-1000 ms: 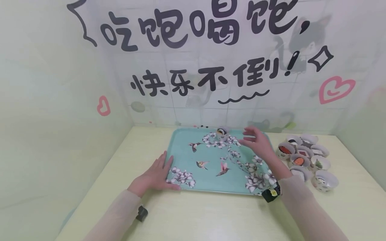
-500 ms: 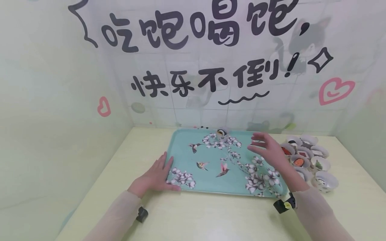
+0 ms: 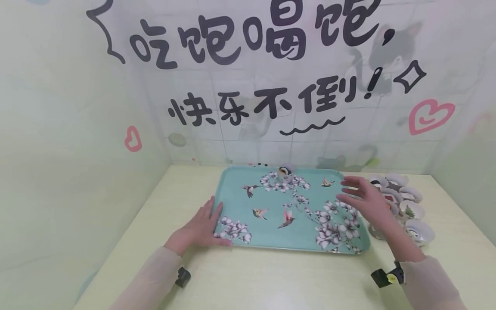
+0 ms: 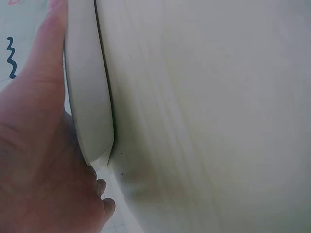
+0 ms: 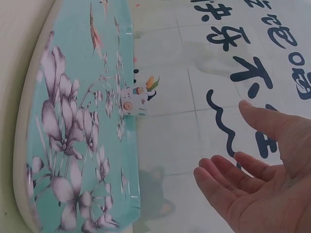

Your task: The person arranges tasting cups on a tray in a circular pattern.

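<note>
A turquoise tray [image 3: 236, 198] printed with flowers and birds lies on the table. At its front left corner rests my left hand [image 3: 197, 226], fingers stretched along the left side and thumb at the front edge; in the left wrist view the thumb runs beside the tray's pale outer side [image 4: 87, 87]. My right hand [image 3: 368, 202] hovers by the tray's right edge, fingers loosely bent, holding nothing. The right wrist view shows its palm [image 5: 282, 189] empty. One small patterned cup [image 3: 286, 172] with what looks like a sushi piece stands at the tray's back edge.
Several similar small cups [image 3: 410, 211] with food pieces cluster right of the tray, partly hidden behind my right hand and forearm. A pale curtain [image 3: 252, 129] with large black characters hangs behind the table [image 3: 271, 280]. Black wrist cameras [image 3: 381, 278] sit on both wrists.
My right hand has moved steadily right, from over the tray's back right part to its right edge near the cups. The left hand and the cup on the tray have stayed put.
</note>
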### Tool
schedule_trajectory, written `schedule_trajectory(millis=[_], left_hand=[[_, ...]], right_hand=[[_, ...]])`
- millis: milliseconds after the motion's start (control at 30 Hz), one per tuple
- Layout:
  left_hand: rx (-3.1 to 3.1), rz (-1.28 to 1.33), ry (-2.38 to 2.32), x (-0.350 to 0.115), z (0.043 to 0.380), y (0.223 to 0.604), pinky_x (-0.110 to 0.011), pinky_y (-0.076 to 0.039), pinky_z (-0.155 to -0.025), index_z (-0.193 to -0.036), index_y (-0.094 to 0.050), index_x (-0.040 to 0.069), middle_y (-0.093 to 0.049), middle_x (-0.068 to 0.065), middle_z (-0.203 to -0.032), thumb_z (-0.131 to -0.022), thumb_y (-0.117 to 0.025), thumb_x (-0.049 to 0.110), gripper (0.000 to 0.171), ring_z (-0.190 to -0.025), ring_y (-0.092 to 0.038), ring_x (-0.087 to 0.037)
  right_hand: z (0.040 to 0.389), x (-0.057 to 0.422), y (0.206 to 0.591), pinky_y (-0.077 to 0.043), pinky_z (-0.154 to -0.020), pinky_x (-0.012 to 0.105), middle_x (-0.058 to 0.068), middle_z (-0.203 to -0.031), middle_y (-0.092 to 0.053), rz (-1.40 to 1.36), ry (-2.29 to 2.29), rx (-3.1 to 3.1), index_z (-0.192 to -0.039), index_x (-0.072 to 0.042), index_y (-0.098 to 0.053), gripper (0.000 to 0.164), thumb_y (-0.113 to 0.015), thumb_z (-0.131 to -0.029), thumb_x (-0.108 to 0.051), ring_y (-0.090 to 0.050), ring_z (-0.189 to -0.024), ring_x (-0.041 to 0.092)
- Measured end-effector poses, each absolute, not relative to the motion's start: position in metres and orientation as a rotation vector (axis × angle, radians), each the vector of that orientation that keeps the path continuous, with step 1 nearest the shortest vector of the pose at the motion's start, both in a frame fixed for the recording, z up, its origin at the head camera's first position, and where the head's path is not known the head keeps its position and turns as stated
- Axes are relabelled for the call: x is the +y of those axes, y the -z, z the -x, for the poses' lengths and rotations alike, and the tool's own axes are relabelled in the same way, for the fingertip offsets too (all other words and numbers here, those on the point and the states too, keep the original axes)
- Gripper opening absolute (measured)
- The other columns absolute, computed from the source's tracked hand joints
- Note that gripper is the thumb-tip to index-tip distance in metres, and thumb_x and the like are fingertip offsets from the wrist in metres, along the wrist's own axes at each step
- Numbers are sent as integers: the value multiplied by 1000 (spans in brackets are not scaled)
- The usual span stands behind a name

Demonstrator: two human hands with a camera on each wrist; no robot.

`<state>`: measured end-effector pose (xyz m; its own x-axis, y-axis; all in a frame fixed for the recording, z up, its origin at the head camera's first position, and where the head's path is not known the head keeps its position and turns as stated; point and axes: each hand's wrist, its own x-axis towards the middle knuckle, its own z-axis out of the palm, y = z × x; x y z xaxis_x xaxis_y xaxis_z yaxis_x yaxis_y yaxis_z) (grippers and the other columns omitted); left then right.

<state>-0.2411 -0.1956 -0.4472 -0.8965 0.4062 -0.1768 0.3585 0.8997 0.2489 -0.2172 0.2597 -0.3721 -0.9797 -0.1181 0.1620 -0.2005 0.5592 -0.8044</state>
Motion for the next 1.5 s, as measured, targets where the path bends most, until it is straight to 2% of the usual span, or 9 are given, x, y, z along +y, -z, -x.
schedule_trajectory(millis=[167,267,400,500,533,833,1133,1267,1500], left_hand=[[2839,-582,-310,-195,240,447,-57,-14,-126,-158,-10,-2,4,-32,-164,-74,-73,71,128,-153,-4,-48],[2844,-591,-312,-195,240,448,-57,-15,-125,-158,-10,-3,3,-32,-164,-74,-72,71,128,-153,-4,-48],[2844,-590,-308,-195,239,448,-57,-15,-125,-158,-10,-3,3,-32,-164,-74,-72,72,129,-153,-4,-48],[2844,-586,-313,-195,239,447,-58,-15,-125,-158,-11,-3,3,-32,-164,-74,-73,71,128,-153,-5,-48],[2845,-586,-315,-195,239,447,-58,-15,-125,-158,-11,-3,3,-32,-164,-74,-73,71,128,-153,-5,-48],[2839,-587,-325,-194,238,446,-58,-15,-125,-158,-10,-2,4,-31,-164,-74,-72,72,129,-153,-4,-48],[2839,-564,-326,-193,238,445,-57,-14,-126,-159,-10,-2,4,-30,-165,-73,-73,71,129,-153,-4,-47],[2847,-564,-320,-193,240,445,-57,-14,-126,-159,-9,-1,4,-30,-165,-73,-73,71,129,-153,-4,-47],[2855,-566,-323,-195,240,449,-57,-15,-126,-159,-9,-1,4,-30,-165,-73,-72,72,129,-153,-4,-47]], right_hand=[[210,275,376,-43,-81,1,31,-143,-50,-256,-1338,-2697,-146,4,-37,63,-65,-98,-26,-55,-127,43],[207,285,379,-44,-79,0,30,-140,-53,-247,-1324,-2685,-145,5,-39,62,-66,-97,-24,-65,-115,10],[203,299,384,-50,-76,4,-8,-123,-64,-261,-1366,-2626,-142,6,-41,58,-67,-96,-17,-51,-100,-24],[199,307,385,-50,-74,4,-36,-110,-51,-244,-1349,-2614,-140,5,-42,55,-67,-96,-17,-51,-97,-25],[197,310,385,-49,-74,4,-39,-109,-49,-233,-1346,-2616,-139,4,-42,55,-68,-96,-17,-51,-96,-25],[186,334,386,-42,-74,-3,-42,-105,-45,-142,-1253,-2631,-143,8,-39,63,-70,-95,-19,-45,-95,-29],[172,361,394,-38,-74,-4,-45,-109,-46,-92,-1290,-2589,-140,-27,-45,50,-68,-96,-19,-45,-96,-32],[168,371,397,-38,-73,-4,-47,-107,-45,-39,-1278,-2589,-140,-25,-46,51,-68,-95,-20,-46,-94,-32],[157,390,402,-38,-67,-3,-49,-104,-43,13,-1247,-2600,-131,-38,-44,46,-68,-96,-21,-43,-90,-34]])
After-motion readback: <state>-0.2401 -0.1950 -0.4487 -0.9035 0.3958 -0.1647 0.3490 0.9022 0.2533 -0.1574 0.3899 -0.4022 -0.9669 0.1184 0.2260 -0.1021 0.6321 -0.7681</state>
